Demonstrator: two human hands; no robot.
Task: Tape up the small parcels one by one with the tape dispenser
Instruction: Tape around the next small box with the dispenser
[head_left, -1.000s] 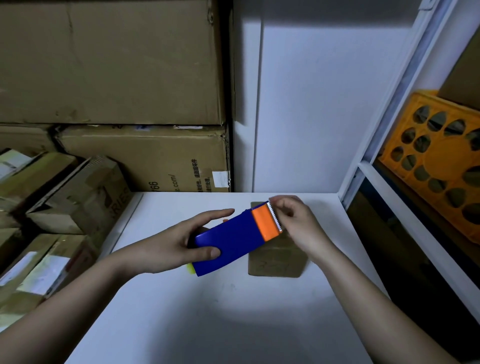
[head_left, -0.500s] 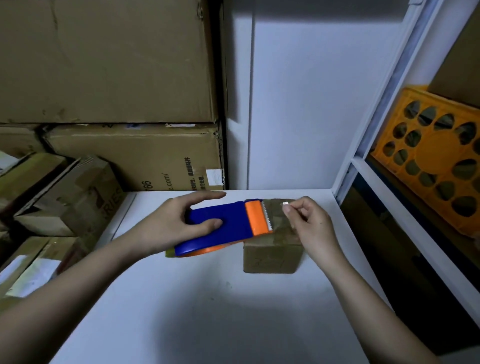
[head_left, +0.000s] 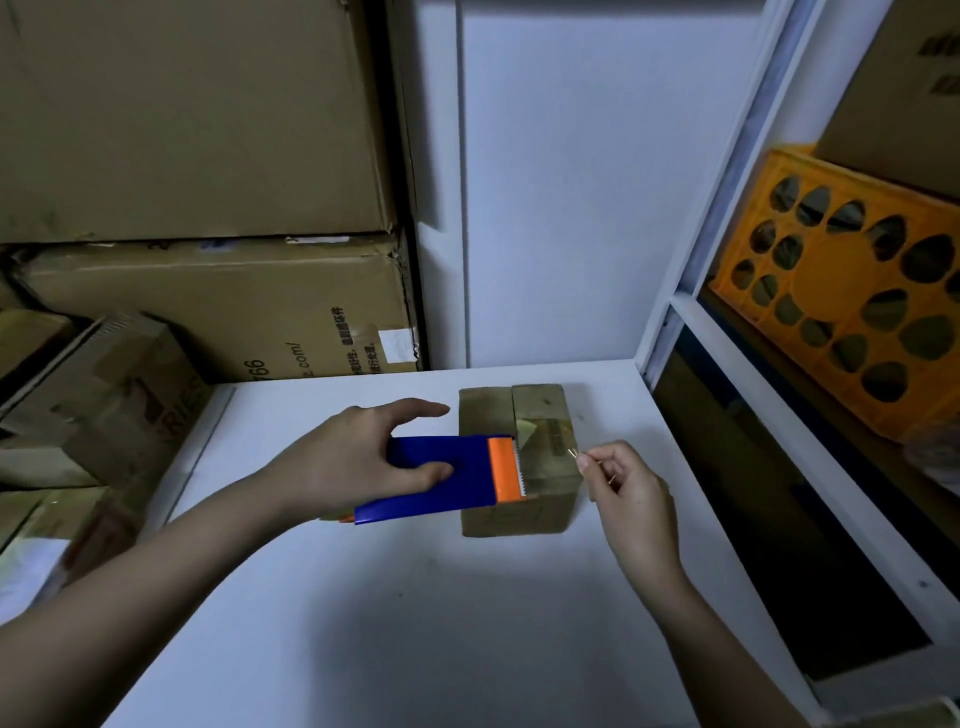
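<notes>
Left hand (head_left: 353, 462) grips the blue-and-orange plastic tape dispenser (head_left: 441, 478), lying left-right, orange cutter pointing right over the small brown cardboard parcel (head_left: 540, 415); right hand (head_left: 623, 480) pinches the clear tape end (head_left: 573, 453).

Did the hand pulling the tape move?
Yes. The right hand moved rightward, away from the tape dispenser, past the small parcel's right edge, drawing tape out.

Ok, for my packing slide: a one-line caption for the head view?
Left hand holds tape dispenser over small parcel; right hand pinches the tape end.

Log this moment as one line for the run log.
step: tape drawn over parcel | left hand: holds tape dispenser | right hand: pinches tape end | surface: white table
</notes>
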